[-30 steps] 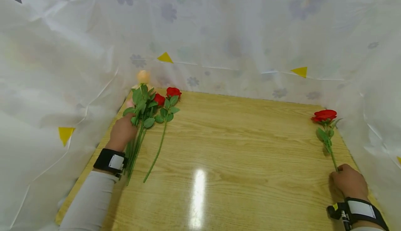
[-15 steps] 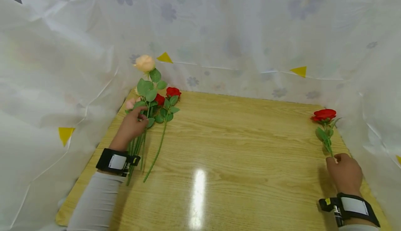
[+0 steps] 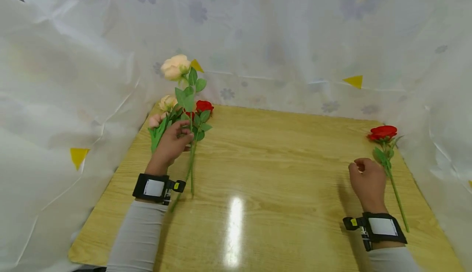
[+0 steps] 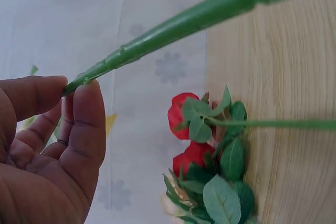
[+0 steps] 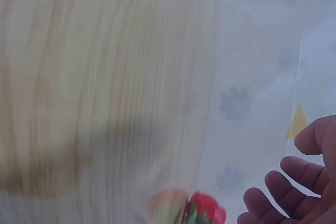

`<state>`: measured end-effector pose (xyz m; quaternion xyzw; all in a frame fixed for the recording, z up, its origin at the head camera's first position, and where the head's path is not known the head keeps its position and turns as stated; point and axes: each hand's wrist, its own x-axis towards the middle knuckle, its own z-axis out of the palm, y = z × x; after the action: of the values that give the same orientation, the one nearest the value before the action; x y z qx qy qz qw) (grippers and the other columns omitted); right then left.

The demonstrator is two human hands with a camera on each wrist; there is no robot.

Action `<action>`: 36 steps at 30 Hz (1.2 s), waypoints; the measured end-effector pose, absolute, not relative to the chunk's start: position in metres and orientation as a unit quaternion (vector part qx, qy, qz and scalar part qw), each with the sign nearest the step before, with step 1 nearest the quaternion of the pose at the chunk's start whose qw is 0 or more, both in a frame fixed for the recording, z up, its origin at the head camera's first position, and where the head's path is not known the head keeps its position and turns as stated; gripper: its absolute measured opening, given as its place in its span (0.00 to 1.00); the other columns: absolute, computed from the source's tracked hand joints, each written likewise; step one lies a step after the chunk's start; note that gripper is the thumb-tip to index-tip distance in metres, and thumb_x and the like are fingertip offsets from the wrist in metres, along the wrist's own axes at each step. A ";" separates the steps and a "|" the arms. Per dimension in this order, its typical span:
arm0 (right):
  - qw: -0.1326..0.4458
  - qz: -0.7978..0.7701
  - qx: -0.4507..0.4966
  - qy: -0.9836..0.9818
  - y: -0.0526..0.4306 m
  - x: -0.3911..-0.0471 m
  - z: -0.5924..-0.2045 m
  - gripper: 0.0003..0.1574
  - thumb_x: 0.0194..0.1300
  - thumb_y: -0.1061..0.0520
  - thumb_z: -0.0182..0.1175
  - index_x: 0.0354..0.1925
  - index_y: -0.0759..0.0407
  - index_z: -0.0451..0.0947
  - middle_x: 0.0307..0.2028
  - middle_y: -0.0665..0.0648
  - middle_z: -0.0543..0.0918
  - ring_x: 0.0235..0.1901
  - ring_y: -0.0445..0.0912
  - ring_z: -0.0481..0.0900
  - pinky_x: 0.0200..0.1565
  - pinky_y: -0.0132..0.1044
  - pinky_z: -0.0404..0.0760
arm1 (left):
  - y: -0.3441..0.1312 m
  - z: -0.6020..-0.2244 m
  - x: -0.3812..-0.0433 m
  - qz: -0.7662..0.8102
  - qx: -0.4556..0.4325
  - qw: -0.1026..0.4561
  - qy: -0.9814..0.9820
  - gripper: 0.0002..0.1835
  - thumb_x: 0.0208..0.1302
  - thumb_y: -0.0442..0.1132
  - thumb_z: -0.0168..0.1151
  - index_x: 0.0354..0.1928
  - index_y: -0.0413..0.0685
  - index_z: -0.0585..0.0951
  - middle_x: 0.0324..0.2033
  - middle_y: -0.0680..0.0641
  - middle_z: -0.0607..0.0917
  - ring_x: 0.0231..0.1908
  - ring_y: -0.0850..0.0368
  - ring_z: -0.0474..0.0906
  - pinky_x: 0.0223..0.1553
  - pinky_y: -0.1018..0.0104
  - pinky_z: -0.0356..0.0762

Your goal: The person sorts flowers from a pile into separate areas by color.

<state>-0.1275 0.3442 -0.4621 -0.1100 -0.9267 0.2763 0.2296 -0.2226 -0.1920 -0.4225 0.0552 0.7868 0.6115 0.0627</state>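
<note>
Since the frame half a second ago, the peach rose has been lifted higher and carried rightward with the left hand, while the right hand has let go of the red rose and shifted inward.

The one peach rose is held up, bloom uppermost, over the left part of the table, its bloom showing against the sheet beyond the far edge. The left hand pinches its stem between thumb and fingertips, barely parted around it.

Beneath and behind it, by the far left corner, lie two red blooms, one partly hidden, a cream bloom, and at least one pink bloom; the overlapping leaves prevent a stem count.

That makes three red blooms in all. The third lies near the right edge, bloom toward the far right corner, stem toward the near edge. Left of that stem, the right hand hovers with fingers loosely bent, thumb apart, gripping nothing.

Each wrist wears one black band. White sheeting with printed flowers surrounds the table.
</note>
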 end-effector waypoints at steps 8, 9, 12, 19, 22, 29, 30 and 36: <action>0.213 0.302 -0.063 -0.927 0.297 -0.140 -0.455 0.19 0.68 0.55 0.50 0.45 0.69 0.77 0.41 0.69 0.79 0.40 0.61 0.75 0.39 0.60 0.74 | -0.161 -0.418 -0.217 0.651 0.055 0.062 0.754 0.27 0.69 0.36 0.51 0.68 0.48 0.61 0.46 0.40 0.71 0.44 0.43 0.75 0.34 0.65 0.80; 0.212 0.306 -0.059 -0.926 0.291 -0.141 -0.454 0.19 0.68 0.55 0.50 0.45 0.69 0.77 0.41 0.69 0.79 0.40 0.60 0.75 0.39 0.60 0.74 | -0.158 -0.421 -0.218 0.654 0.056 0.062 0.752 0.27 0.69 0.36 0.52 0.68 0.49 0.61 0.46 0.41 0.72 0.44 0.44 0.76 0.33 0.67 0.79; 0.213 0.321 -0.043 -0.922 0.272 -0.144 -0.454 0.18 0.68 0.54 0.51 0.45 0.68 0.78 0.40 0.67 0.80 0.39 0.58 0.76 0.36 0.58 0.76 | -0.147 -0.422 -0.217 0.656 0.060 0.077 0.749 0.27 0.70 0.36 0.50 0.69 0.49 0.60 0.48 0.40 0.72 0.45 0.43 0.75 0.36 0.64 0.80; 0.168 0.379 -0.017 -0.910 0.225 -0.145 -0.454 0.18 0.69 0.50 0.51 0.48 0.61 0.77 0.41 0.61 0.80 0.39 0.52 0.77 0.32 0.51 0.79 | -0.119 -0.425 -0.214 0.675 0.070 0.095 0.728 0.25 0.69 0.35 0.50 0.68 0.49 0.62 0.49 0.39 0.73 0.48 0.40 0.75 0.43 0.48 0.79; 0.131 0.406 -0.008 -0.904 0.205 -0.145 -0.458 0.17 0.69 0.49 0.52 0.49 0.57 0.76 0.42 0.59 0.80 0.40 0.50 0.77 0.32 0.47 0.78 | -0.107 -0.428 -0.214 0.689 0.070 0.096 0.715 0.25 0.69 0.35 0.51 0.67 0.49 0.63 0.48 0.38 0.74 0.47 0.41 0.76 0.44 0.46 0.79; 0.020 0.482 0.042 -0.875 0.160 -0.139 -0.472 0.18 0.68 0.46 0.53 0.51 0.52 0.74 0.42 0.56 0.80 0.37 0.50 0.78 0.31 0.43 0.80 | -0.081 -0.435 -0.213 0.717 0.074 0.101 0.686 0.24 0.69 0.34 0.51 0.65 0.49 0.64 0.48 0.36 0.74 0.45 0.44 0.78 0.41 0.50 0.80; 0.006 0.496 0.048 -0.867 0.154 -0.138 -0.474 0.19 0.68 0.46 0.54 0.52 0.53 0.74 0.42 0.56 0.80 0.37 0.51 0.78 0.32 0.43 0.80 | -0.078 -0.435 -0.213 0.721 0.073 0.102 0.682 0.23 0.69 0.34 0.51 0.65 0.49 0.65 0.48 0.35 0.74 0.44 0.44 0.78 0.42 0.49 0.79; -0.038 0.559 0.052 -0.826 0.123 -0.131 -0.475 0.16 0.68 0.50 0.55 0.51 0.54 0.74 0.40 0.57 0.80 0.36 0.57 0.78 0.34 0.46 0.82 | -0.063 -0.437 -0.210 0.735 0.071 0.099 0.667 0.21 0.68 0.33 0.51 0.61 0.51 0.68 0.46 0.37 0.75 0.41 0.49 0.79 0.44 0.45 0.78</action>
<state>-0.1313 0.1229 -0.4755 0.0525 -0.8264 0.5593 -0.0383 -0.2096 -0.0629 -0.4368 0.0709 0.6666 0.7353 0.0995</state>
